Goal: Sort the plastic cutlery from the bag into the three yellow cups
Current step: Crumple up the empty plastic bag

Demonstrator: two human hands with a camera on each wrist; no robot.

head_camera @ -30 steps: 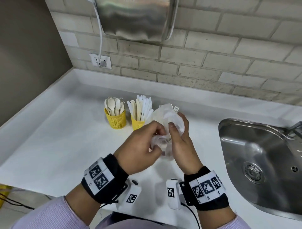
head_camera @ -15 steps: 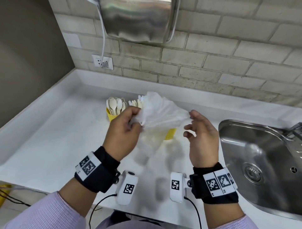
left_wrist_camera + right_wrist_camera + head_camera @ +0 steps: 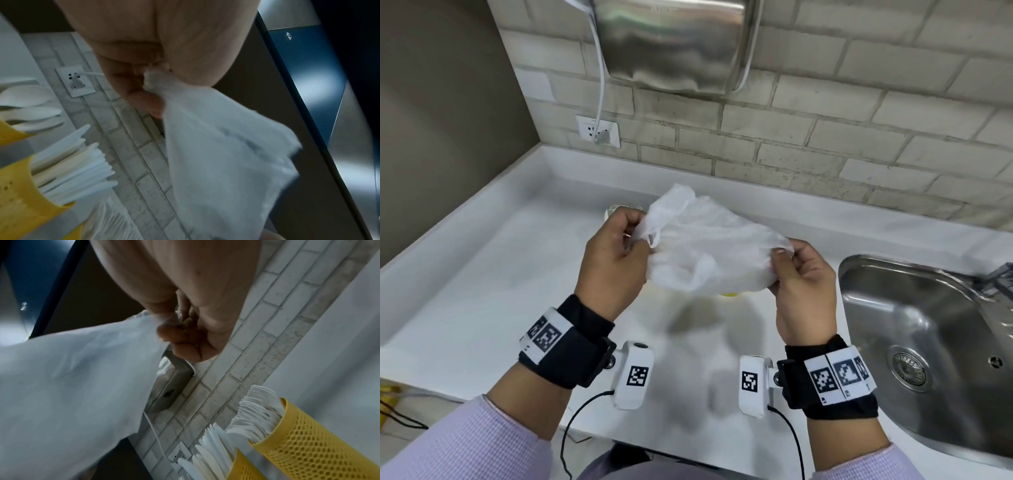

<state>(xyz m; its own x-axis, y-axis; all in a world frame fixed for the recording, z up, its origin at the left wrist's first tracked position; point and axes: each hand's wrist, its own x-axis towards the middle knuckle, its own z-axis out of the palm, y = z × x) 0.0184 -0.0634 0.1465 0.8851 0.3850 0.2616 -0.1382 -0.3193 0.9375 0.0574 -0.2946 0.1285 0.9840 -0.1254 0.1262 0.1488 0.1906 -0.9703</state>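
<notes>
The white plastic bag (image 3: 709, 253) is held stretched above the tabletop (image 3: 493, 274), pinched at one end by the left hand (image 3: 613, 263) and at the other by the right hand (image 3: 803, 287). The yellow cups (image 3: 304, 444) of cutlery are seen beneath it, by the brick wall

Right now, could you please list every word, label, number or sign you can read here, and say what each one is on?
No text reads with certainty.
Right wristband: square coded markers, small characters beneath, too small to read.
Left wristband: coded markers only.
Wrist cameras: coded markers, no words.
Steel wall unit: faint marking, blurred.
</notes>
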